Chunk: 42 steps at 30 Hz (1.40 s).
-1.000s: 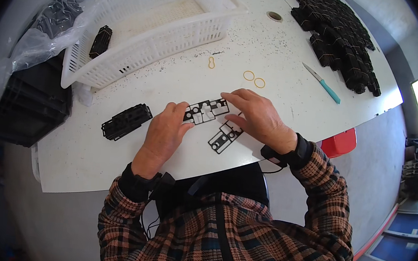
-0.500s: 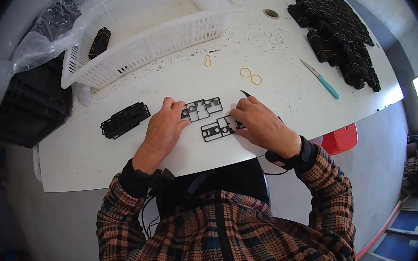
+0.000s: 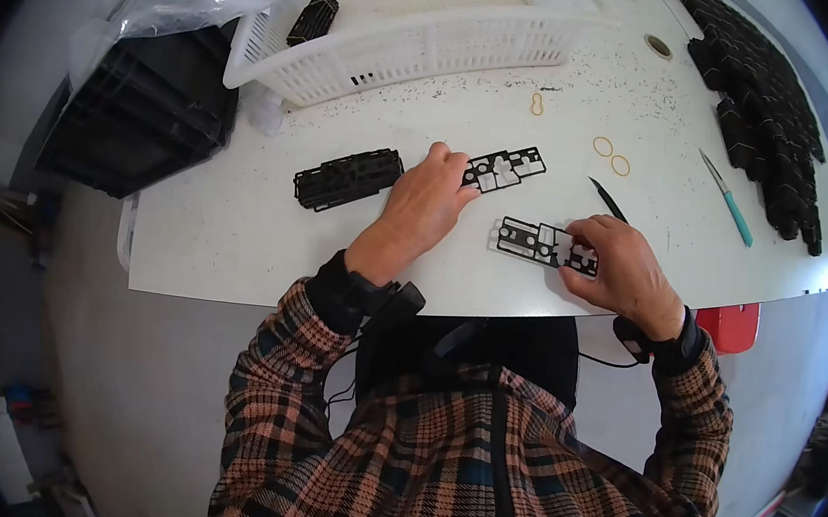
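My left hand (image 3: 423,205) is closed on the near end of a thin black plastic frame (image 3: 509,170) with several square and round openings. To its right, my right hand (image 3: 624,269) pinches the right end of a second black plastic frame (image 3: 533,241), held low over the white table. Just beyond the right hand is a slim black pointed tool (image 3: 606,198); its lower end comes close to the knuckles, and I cannot tell whether they touch. A stack of black plastic frames (image 3: 347,179) rests left of my left hand.
Beyond my hands stands a white slatted crate (image 3: 424,55) with a banded black bundle (image 3: 313,19) inside. Rubber bands (image 3: 611,156) and a knife with a turquoise handle (image 3: 737,218) lie right of it. Many black bundles (image 3: 762,113) fill the far right; a black bin (image 3: 139,112) stands left.
The whole view has shifted, so the table sits further right and higher. My right hand has drawn its frame away from the left one and turned it; more of the pointed tool shows.
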### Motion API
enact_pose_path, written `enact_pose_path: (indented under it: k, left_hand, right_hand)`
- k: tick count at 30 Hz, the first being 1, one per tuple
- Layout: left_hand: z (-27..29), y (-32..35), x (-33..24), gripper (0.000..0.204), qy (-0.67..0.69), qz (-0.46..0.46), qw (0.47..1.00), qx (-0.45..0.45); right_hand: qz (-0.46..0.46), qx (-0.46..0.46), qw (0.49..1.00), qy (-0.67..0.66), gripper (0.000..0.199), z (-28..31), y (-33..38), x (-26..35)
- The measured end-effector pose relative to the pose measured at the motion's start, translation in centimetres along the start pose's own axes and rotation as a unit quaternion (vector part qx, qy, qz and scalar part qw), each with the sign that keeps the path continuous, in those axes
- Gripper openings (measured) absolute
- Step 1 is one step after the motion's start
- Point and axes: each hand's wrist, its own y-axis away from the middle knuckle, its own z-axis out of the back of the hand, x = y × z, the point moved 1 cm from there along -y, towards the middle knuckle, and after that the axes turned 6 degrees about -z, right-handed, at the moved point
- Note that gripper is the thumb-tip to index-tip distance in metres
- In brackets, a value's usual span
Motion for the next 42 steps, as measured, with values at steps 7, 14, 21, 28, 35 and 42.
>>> enact_pose_path:
  k: [7,14,21,28,35,42]
  left_hand:
    - [-0.2,-0.8,0.5,0.039,0.022,0.004,1.0,0.02]
    - [-0.3,-0.7,1.0,0.037,0.019,-0.032,0.998,-0.058]
    - [4.3,-1.3,-0.8,0.035,0.372,-0.003,0.927,-0.045]
    - [6.9,-2.8,-1.3,0.026,0.82,0.083,0.566,0.007]
    - [6.0,-5.0,-2.8,0.026,0.909,0.125,0.397,0.008]
    - [5.2,-6.0,-2.6,0.02,0.935,0.165,0.313,-0.015]
  right_hand:
    - [-0.052,0.035,0.99,-0.128,0.039,0.6,-0.1,0.6]
    - [-0.119,0.073,0.983,-0.12,0.039,0.4,-0.8,0.9]
    - [-0.028,-0.015,0.999,-0.026,0.041,-0.9,-0.9,0.0]
    - [0.103,-0.218,0.966,0.097,0.044,-0.7,-0.9,2.5]
    - [0.16,-0.019,0.903,-0.399,0.031,-3.8,-1.5,9.8]
    - [0.09,0.021,0.837,-0.54,0.032,-5.5,-2.2,11.2]
